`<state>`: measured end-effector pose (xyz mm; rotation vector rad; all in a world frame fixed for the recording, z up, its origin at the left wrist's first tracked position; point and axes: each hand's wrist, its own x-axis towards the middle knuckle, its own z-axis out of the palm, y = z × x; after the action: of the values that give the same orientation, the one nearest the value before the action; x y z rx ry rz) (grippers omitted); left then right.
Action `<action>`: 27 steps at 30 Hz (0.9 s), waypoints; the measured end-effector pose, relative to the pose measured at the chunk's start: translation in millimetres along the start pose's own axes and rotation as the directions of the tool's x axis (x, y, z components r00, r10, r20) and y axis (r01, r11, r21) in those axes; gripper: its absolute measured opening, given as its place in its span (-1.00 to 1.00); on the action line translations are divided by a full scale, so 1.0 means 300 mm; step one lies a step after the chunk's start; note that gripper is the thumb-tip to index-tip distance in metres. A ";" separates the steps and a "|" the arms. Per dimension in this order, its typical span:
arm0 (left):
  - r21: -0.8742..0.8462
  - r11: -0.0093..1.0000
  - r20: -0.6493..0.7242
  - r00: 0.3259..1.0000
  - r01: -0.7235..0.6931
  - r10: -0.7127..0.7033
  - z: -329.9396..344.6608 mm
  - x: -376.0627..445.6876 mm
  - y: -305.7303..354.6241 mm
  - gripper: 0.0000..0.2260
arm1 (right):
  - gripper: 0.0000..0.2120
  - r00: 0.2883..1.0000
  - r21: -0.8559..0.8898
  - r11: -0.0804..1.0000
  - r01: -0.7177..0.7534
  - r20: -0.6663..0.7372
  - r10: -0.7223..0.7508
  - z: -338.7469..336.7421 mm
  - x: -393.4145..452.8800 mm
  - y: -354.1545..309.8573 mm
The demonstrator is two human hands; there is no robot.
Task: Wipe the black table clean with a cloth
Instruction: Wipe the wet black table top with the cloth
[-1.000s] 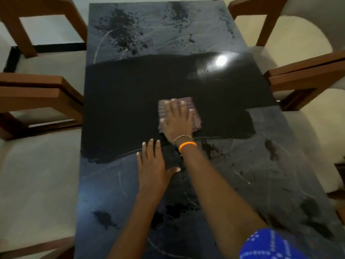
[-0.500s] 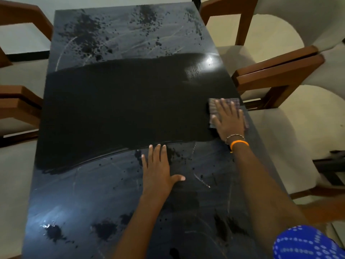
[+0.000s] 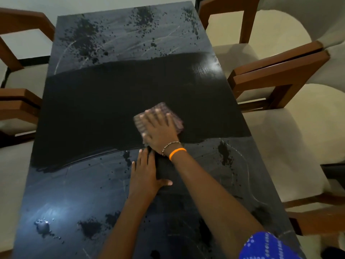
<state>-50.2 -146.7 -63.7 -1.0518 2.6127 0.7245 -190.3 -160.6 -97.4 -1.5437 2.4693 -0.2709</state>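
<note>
The black table fills the view, with a dark wiped band across its middle and grey dusty, spotted surface at the far end and the near half. My right hand presses flat with spread fingers on a folded checked cloth near the band's near edge, right of centre. My left hand rests flat on the dusty surface just below and left of the right wrist, fingers straight.
Wooden chairs with cream cushions stand along both sides: two on the right and two on the left. A small water puddle lies near the table's near left corner.
My right hand slid the cloth from the table's right edge back left to the middle. The wiped band now reaches the right edge. My left hand stayed flat in place.
</note>
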 end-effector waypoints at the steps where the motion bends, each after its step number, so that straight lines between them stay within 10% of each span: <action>1: 0.007 1.000 0.004 1.000 0.006 -0.006 -0.002 0.002 0.003 0.00 | -0.44 0.994 -0.014 0.994 0.106 0.033 -0.105 0.003 0.011 -0.021; 5: 0.051 0.998 0.007 1.000 0.027 -0.028 0.003 -0.006 0.040 0.00 | -0.44 0.988 -0.080 0.985 0.154 0.034 -0.151 -0.020 0.062 0.089; 16: 0.110 0.992 0.066 0.996 -0.069 0.062 0.074 -0.055 0.170 -0.01 | -0.45 0.872 0.080 0.872 -0.484 -0.040 0.488 -0.210 0.141 0.702; 27: 0.058 0.998 0.104 0.994 -0.040 0.034 0.082 -0.065 0.201 0.01 | -0.39 0.867 0.087 0.877 -0.473 -0.133 0.480 -0.139 -0.370 0.604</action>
<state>-77.8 -84.9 -55.5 -0.9262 2.5552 0.6847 -310.7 19.5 -96.5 -0.8686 2.8331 -0.3702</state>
